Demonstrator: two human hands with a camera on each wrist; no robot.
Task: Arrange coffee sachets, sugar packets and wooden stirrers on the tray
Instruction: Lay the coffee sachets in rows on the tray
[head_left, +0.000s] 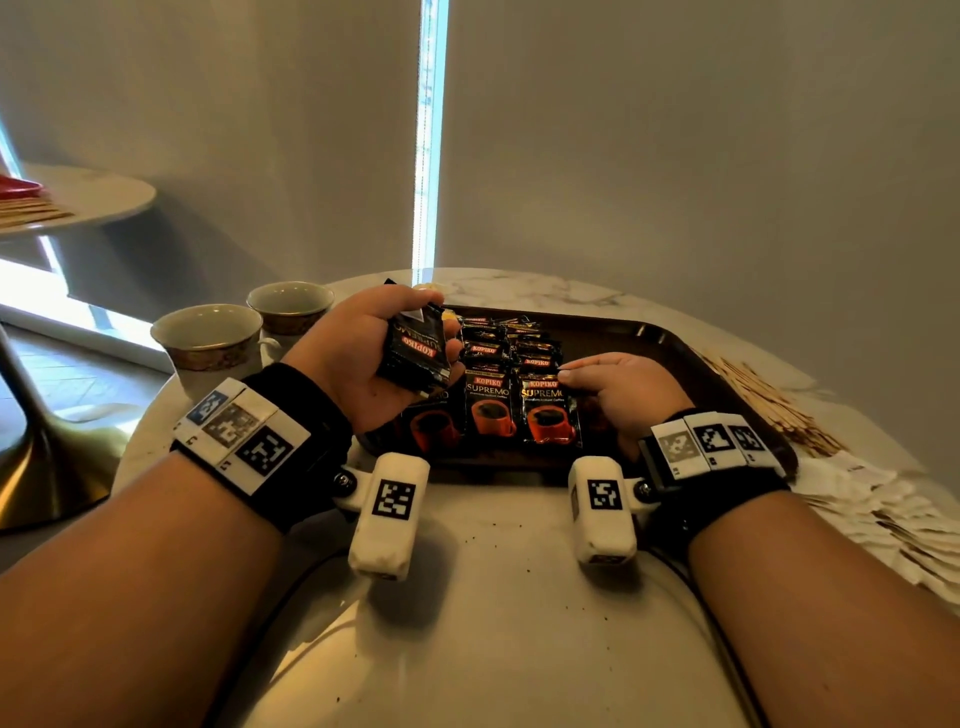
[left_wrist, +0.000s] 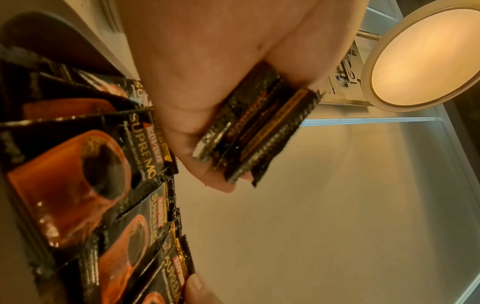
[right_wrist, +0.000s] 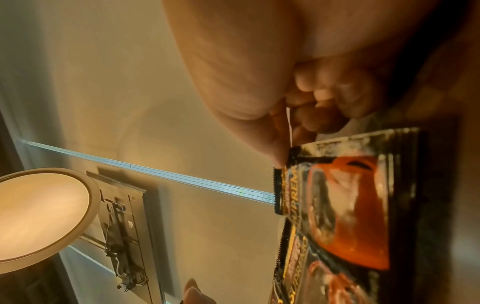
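A dark brown tray (head_left: 670, 338) lies on the marble table. Black coffee sachets (head_left: 493, 410) with orange cups printed on them lie on it in rows, more behind them. My left hand (head_left: 374, 353) hovers over the tray's left end and grips a small stack of sachets (head_left: 415, 348); the left wrist view shows the stack (left_wrist: 259, 127) clamped between thumb and fingers. My right hand (head_left: 618, 389) rests on the tray with its fingers curled and pinches the top corner of the rightmost front sachet (head_left: 548, 410), seen close in the right wrist view (right_wrist: 350, 195).
Wooden stirrers (head_left: 769, 400) lie in a heap on the table right of the tray, with white sugar packets (head_left: 883, 499) nearer me. Two cups (head_left: 213, 338) stand left of the tray. A second round table (head_left: 88, 197) is at far left.
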